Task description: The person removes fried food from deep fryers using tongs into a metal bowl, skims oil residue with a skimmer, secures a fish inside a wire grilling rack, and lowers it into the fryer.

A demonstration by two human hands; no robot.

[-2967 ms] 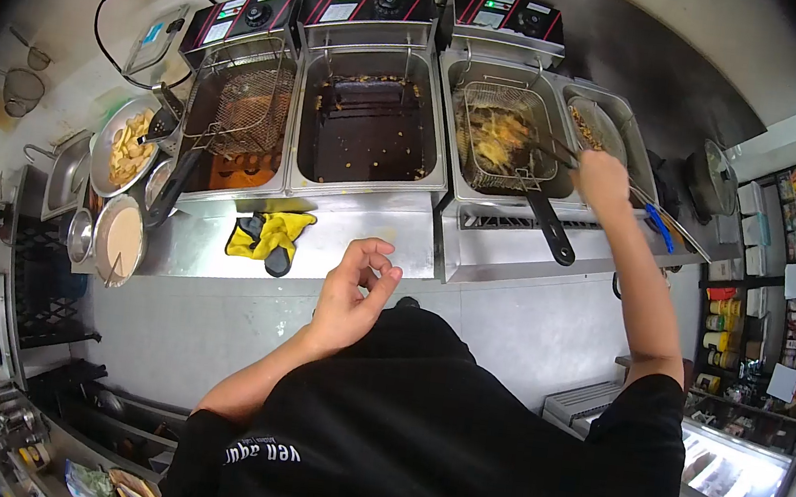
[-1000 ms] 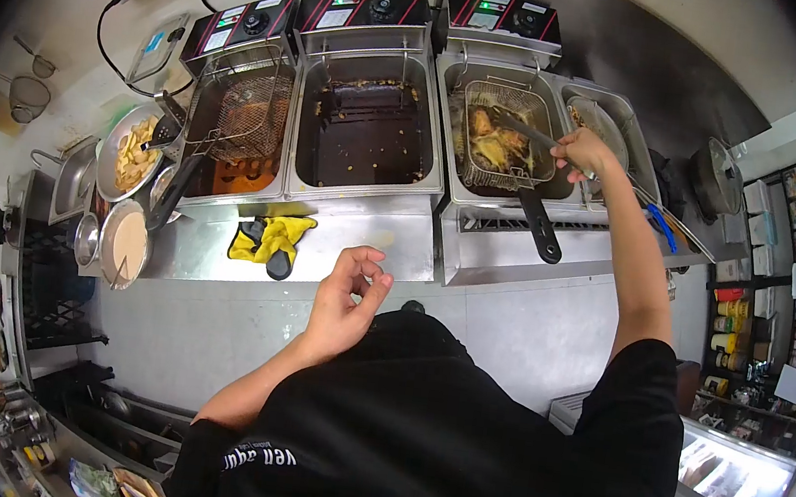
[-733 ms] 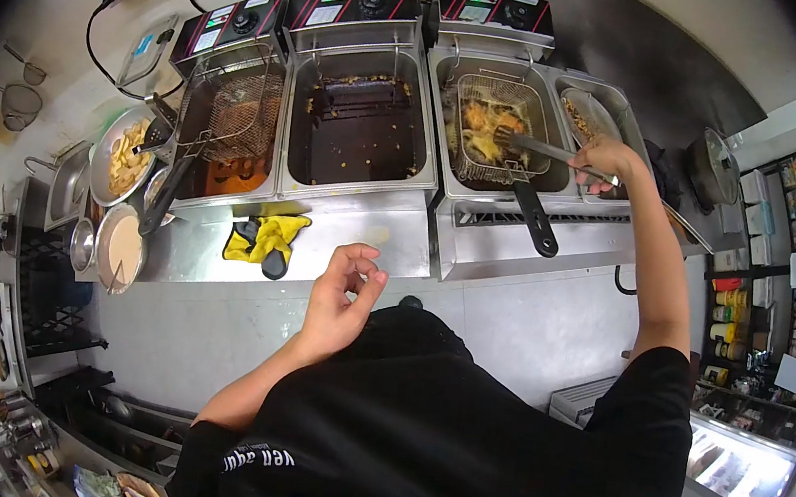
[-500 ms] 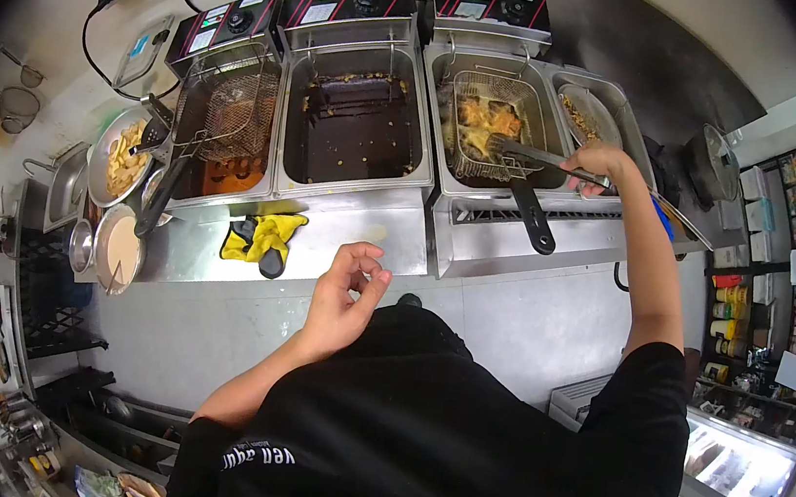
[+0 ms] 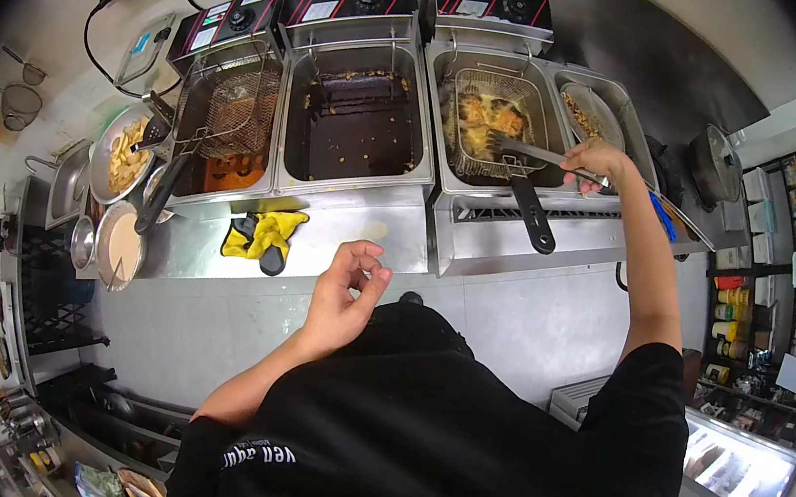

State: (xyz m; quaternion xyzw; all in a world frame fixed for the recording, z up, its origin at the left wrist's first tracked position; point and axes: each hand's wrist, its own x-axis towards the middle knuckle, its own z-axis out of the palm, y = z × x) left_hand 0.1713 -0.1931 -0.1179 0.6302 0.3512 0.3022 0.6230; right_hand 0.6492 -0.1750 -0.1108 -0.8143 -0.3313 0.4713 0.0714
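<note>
My right hand (image 5: 596, 163) is closed on metal tongs (image 5: 538, 153), whose tips reach into the wire basket (image 5: 489, 168) in the right fryer. Golden pieces of food (image 5: 503, 119) bubble in oil inside that basket, at the tips of the tongs. The basket's black handle (image 5: 530, 215) points toward me over the fryer's front edge. My left hand (image 5: 349, 292) hovers in front of the counter with curled fingers apart and nothing in them. Nearest to it on the counter is a yellow and black cloth or glove (image 5: 267, 237).
The middle fryer (image 5: 358, 121) holds dark oil. An empty basket (image 5: 233, 104) hangs in the left fryer. Farther left are a bowl of cut pieces (image 5: 125, 161) and a bowl of pale batter (image 5: 121, 246). At the right stand a lidded pot (image 5: 714, 170) and blue-handled utensils (image 5: 663, 217).
The tongs have swung lower and now reach the basket's near side. My right hand has shifted slightly down, then right. The food pieces have moved within the basket. My left hand has hardly moved.
</note>
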